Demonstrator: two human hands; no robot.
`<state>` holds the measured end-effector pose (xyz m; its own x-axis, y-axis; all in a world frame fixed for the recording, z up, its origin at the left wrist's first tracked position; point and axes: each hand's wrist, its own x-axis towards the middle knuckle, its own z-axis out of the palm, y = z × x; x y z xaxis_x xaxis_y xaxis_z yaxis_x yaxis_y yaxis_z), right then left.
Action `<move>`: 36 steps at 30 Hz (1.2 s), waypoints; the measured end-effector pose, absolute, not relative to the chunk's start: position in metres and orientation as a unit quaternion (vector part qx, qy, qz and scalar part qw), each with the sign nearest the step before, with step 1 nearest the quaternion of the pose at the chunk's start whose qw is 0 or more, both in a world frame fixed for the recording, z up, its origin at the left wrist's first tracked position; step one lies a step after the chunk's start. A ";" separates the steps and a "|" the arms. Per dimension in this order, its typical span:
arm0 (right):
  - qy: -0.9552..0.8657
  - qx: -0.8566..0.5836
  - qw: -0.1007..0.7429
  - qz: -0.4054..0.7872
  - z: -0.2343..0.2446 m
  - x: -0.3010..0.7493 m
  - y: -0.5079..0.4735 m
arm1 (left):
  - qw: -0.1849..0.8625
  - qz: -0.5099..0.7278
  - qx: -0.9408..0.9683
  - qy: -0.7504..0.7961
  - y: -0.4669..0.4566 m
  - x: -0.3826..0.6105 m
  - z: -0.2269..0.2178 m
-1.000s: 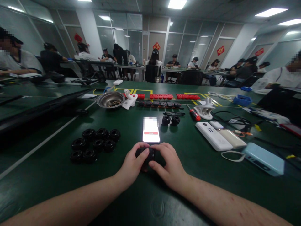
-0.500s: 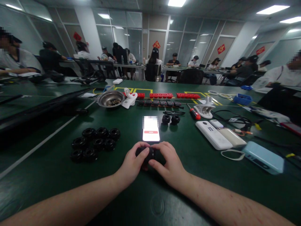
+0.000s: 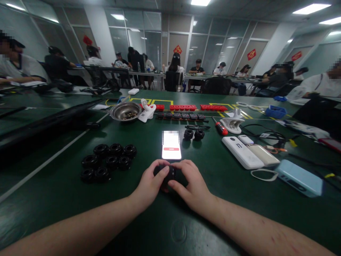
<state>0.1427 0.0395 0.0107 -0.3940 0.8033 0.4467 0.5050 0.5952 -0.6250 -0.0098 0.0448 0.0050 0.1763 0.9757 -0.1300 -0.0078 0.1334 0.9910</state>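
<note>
My left hand (image 3: 150,185) and my right hand (image 3: 192,185) meet on the green table (image 3: 213,167), both wrapped round a small black round part (image 3: 169,173) that rests on the surface. Most of that part is hidden by my fingers. Just beyond them lies a lit phone (image 3: 171,149), face up. A cluster of several black rings (image 3: 108,163) sits to the left. Two more black rings (image 3: 193,134) lie behind the phone.
A metal bowl (image 3: 125,111), white clamps (image 3: 147,112), red strips (image 3: 182,107) and a red screwdriver (image 3: 220,128) lie further back. White and blue power banks (image 3: 242,153) with cables sit at the right. Other people work at tables around the room.
My hands stay closed on the black part; the view has shifted very slightly. Nothing else on the table has moved.
</note>
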 end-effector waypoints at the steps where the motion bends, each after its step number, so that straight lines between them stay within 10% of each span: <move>1: -0.818 -0.390 0.377 0.192 0.011 0.142 0.039 | 0.578 0.426 0.504 0.480 0.046 -0.010 0.004; 36: -0.803 -0.400 0.390 0.206 0.007 0.143 0.038 | 0.561 0.452 0.507 0.472 0.046 -0.010 0.000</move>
